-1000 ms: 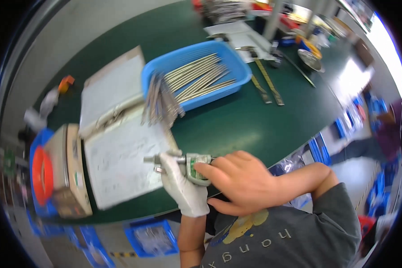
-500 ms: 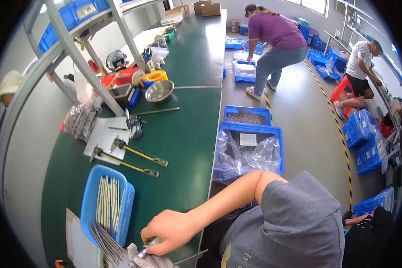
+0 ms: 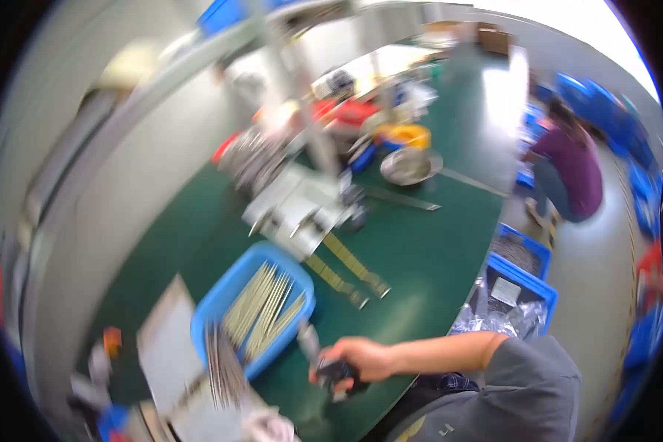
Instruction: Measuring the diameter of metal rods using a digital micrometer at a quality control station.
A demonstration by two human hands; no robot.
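My bare right hand (image 3: 365, 359) is closed around a black micrometer (image 3: 335, 372) with a silvery barrel, above the green bench beside a blue plastic basket (image 3: 199, 313). My left hand (image 3: 269, 426), in a whitish glove, shows at the lower edge. It is smeared, so its fingers and anything in them cannot be made out. Pale thin rods (image 3: 254, 302) lie in the basket. A bundle of grey metal rods (image 3: 222, 368) rests across its near end, close to my left hand. Two calipers (image 3: 335, 280) with yellowish beams lie beyond the basket, partly on a white sheet.
A metal bowl (image 3: 411, 166), a yellow tape-like ring (image 3: 409, 135) and red bins (image 3: 350, 112) stand further back by the shelf post. Blue crates (image 3: 523, 269) are on the floor right of the bench. A person in purple (image 3: 571, 169) crouches beyond them.
My view has swung left, blurring the picture. My right hand has come away from the gloved left hand, with the micrometer in it. The person in purple is now lower.
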